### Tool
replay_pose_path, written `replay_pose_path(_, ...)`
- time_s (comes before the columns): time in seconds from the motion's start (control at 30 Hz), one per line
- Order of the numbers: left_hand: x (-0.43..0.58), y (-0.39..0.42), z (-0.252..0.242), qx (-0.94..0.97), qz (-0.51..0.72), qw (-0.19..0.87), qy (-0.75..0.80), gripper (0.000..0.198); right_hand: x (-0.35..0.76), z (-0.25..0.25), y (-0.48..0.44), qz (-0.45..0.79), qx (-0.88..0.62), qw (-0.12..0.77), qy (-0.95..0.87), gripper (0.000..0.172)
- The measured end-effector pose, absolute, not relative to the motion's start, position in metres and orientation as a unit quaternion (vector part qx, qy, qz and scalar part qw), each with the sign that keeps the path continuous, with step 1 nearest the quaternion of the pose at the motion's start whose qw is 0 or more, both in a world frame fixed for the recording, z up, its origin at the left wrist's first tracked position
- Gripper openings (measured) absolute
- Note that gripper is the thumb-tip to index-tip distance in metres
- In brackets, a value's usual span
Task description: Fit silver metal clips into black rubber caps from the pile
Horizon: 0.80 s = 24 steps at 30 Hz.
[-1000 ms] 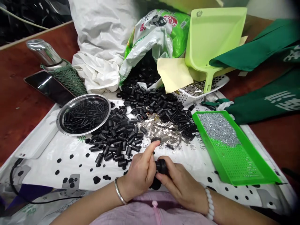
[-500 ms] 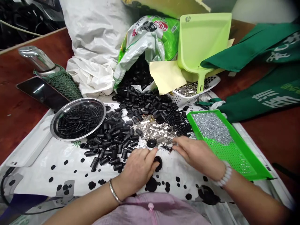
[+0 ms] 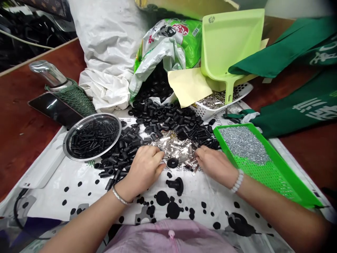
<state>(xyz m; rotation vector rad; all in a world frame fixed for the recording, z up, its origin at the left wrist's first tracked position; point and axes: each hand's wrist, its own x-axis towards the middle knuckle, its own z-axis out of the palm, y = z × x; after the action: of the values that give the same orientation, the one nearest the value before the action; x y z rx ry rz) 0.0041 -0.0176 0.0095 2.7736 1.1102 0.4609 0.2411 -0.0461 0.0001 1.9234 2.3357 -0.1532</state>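
A: Now, item one, the hands?

B: Left hand (image 3: 144, 168), palm down, fingers curled onto the near edge of the black plastic tubes (image 3: 123, 151); whether it grips one cannot be told. Right hand (image 3: 214, 163), palm down, fingertips bent into the silver metal clips (image 3: 176, 147); a grip cannot be confirmed there either.

A: Item two, between the hands?

B: One black rubber ring (image 3: 173, 162), round and matte, just beside the left fingertips. One assembled black part (image 3: 176, 184), a short stem on a round base, lying free on the spotted white sheet (image 3: 79, 175), nearer the person than both hands.

A: Item three, containers?

B: Round steel dish (image 3: 92, 136), shiny rim, filled with ribbed black pieces, toward the sheet's left edge. Green perforated tray (image 3: 265, 168), rectangular, along the right edge, with fine silver screws (image 3: 243, 142) heaped at its far end. White slotted basket (image 3: 223, 102) and a pale green dustpan (image 3: 231, 42) at the far edge.

A: Item four, open room?

B: Bare sheet lies near the person and at the near left corner; the far half is crowded with parts and bags.
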Motion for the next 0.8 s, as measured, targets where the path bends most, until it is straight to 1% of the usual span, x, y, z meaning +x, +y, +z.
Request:
replay_pose_path(0.1, 0.012, -0.011, 0.013, 0.930, 0.130, 0.076, 0.337, 0.023, 0.246, 0.003, -0.052, -0.055, 0.643, 0.038, 0.763, 0.016)
replay_pose_path(0.2, 0.005, -0.003, 0.014, 0.916, 0.145, 0.075, 0.368, 0.022, 0.253, 0.006, -0.063, -0.068, 0.655, 0.007, 0.753, 0.014)
replay_pose_path(0.23, 0.001, -0.001, 0.014, 0.909, 0.154, 0.074, 0.381, 0.022, 0.255, 0.007, -0.067, -0.083, 0.657, -0.017, 0.749, 0.014)
replay_pose_path(0.27, -0.003, 0.001, 0.015, 0.902, 0.164, 0.074, 0.392, 0.023, 0.256, 0.008, -0.072, -0.104, 0.656, -0.055, 0.746, 0.014)
replay_pose_path(0.33, -0.007, 0.002, 0.016, 0.895, 0.178, 0.078, 0.400, 0.023, 0.256, 0.008, -0.079, -0.159, 0.638, -0.158, 0.736, 0.015)
replay_pose_path(0.4, -0.003, -0.001, 0.017, 0.904, 0.169, 0.085, 0.384, 0.023, 0.253, 0.006, -0.084, -0.203, 0.607, -0.257, 0.724, 0.016)
replay_pose_path(0.57, 0.033, -0.015, 0.015, 0.944, 0.072, 0.079, 0.313, 0.024, 0.237, 0.001, -0.090, -0.258, 0.586, -0.396, 0.658, 0.013)
replay_pose_path(0.7, 0.048, -0.017, 0.011, 0.943, 0.043, 0.062, 0.323, 0.015, 0.233, -0.002, -0.092, -0.319, 0.586, -0.445, 0.597, 0.014)
replay_pose_path(0.77, 0.045, -0.015, 0.012, 0.935, 0.075, 0.105, 0.331, 0.016, 0.233, -0.004, -0.094, -0.313, 0.585, -0.442, 0.604, 0.015)
replay_pose_path(0.8, 0.041, -0.015, 0.013, 0.922, 0.107, 0.149, 0.341, 0.019, 0.233, -0.005, -0.096, -0.295, 0.585, -0.427, 0.623, 0.015)
